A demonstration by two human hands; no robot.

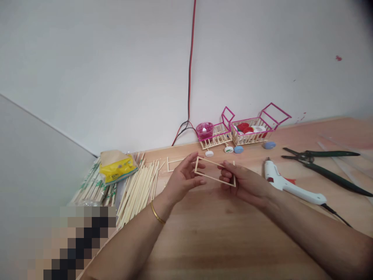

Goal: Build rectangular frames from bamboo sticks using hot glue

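You hold the small rectangular stick frame (215, 179) above the table (204, 241), its right end pinched in your right hand (243, 181). Your left hand (182, 177) curves wide around the other end, thumb and fingers parted; whether it touches, you cannot tell. On your left, the yellow packet (118, 169) carries dark print too small to read, beside wrapped sticks (90, 175) bearing green marks. Near the wall, one pink-rimmed cart (220, 140) holds a pink cup (204, 131); the larger cart (253, 140) holds red and white pieces (244, 128).
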